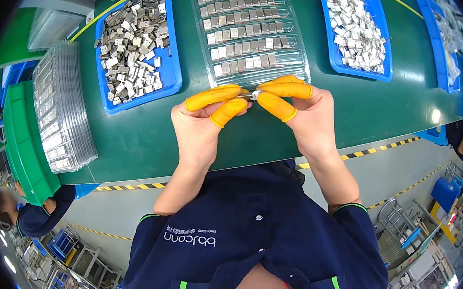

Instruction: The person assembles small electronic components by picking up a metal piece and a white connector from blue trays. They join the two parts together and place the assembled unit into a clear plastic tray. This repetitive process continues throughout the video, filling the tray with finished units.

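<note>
Yellow finger cots cover the thumb and fingertips of both hands, which meet over the near end of a clear plastic tray [257,34]. My right hand [313,118] pinches a small white connector [255,95] between thumb and fingers. My left hand [196,133] is closed on a thin metal piece [244,95] that meets the connector's left side; the fingertips hide most of it. Rows of small metal connector shells [242,47] lie in the grooves of the clear tray just beyond my hands.
A blue bin [172,76] of loose metal shells stands at left, another blue bin [335,63] of white connectors at right. Stacked clear trays [66,108] and a green bin [25,143] line the table's left end. Other people work at both sides.
</note>
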{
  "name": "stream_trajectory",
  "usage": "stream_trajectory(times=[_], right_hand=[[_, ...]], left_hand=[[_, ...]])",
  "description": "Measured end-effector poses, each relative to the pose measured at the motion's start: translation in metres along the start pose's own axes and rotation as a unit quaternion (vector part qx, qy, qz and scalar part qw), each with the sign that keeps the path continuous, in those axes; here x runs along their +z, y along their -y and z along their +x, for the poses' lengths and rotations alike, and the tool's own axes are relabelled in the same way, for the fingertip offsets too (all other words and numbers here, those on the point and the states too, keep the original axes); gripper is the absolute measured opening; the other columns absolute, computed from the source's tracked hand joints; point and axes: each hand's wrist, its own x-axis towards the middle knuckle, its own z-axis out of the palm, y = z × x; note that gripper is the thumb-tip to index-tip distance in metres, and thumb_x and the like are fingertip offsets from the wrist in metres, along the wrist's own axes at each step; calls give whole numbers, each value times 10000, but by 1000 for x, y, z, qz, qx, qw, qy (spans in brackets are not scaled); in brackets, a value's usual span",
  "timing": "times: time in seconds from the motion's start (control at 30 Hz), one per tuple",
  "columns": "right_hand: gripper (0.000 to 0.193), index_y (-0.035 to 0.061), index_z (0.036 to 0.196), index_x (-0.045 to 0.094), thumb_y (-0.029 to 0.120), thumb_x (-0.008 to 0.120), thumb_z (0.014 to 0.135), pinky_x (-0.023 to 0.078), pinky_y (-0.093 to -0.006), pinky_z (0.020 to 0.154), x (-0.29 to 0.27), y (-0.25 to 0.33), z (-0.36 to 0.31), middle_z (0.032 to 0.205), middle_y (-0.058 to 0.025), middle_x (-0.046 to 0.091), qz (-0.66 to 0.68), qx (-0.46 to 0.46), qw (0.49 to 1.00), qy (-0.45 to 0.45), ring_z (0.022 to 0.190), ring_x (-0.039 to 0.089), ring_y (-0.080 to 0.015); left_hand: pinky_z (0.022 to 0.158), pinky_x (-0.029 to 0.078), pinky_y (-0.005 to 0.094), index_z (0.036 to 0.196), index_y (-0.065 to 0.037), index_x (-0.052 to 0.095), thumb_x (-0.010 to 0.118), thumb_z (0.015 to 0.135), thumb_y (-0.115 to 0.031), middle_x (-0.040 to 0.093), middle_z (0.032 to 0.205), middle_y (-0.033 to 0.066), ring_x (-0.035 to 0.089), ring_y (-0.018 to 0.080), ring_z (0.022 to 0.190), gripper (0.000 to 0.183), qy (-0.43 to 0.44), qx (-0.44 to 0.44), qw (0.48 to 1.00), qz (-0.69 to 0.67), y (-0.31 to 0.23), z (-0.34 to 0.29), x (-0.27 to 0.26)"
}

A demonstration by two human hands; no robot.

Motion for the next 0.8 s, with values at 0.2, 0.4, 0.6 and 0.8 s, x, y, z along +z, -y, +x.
stream_trajectory(times=[0.2,0.4,0.6,0.8], right_hand=[[296,-2,933,670,-5,744,647,459,-273,807,-16,6,5,929,-67,638,24,73,987,143,866,583,-154],[287,-14,885,677,-25,764,612,456,-315,827,-14,14,-4,922,-104,628,42,85,985,142,887,588,-201],[219,-7,825,683,34,789,638,476,-256,739,-17,7,-13,856,-62,640,-45,-42,995,77,810,598,-140],[180,-7,830,678,15,759,671,474,-268,755,-22,6,-11,866,-72,636,16,70,995,69,824,598,-145]], left_hand=[[708,555,314,899,88,649,695,720,50,663,841,165,667,233,756,188,134,-46,990,-25,-10,3,-13],[687,554,309,897,86,649,707,702,48,663,826,167,667,229,720,207,159,-114,968,-159,-7,3,-9],[693,539,292,944,76,642,701,735,9,668,812,152,660,199,708,227,136,-123,976,-114,3,0,-4],[677,518,294,972,62,630,713,747,-55,651,874,151,639,208,707,267,124,-138,980,-70,9,-2,0]])
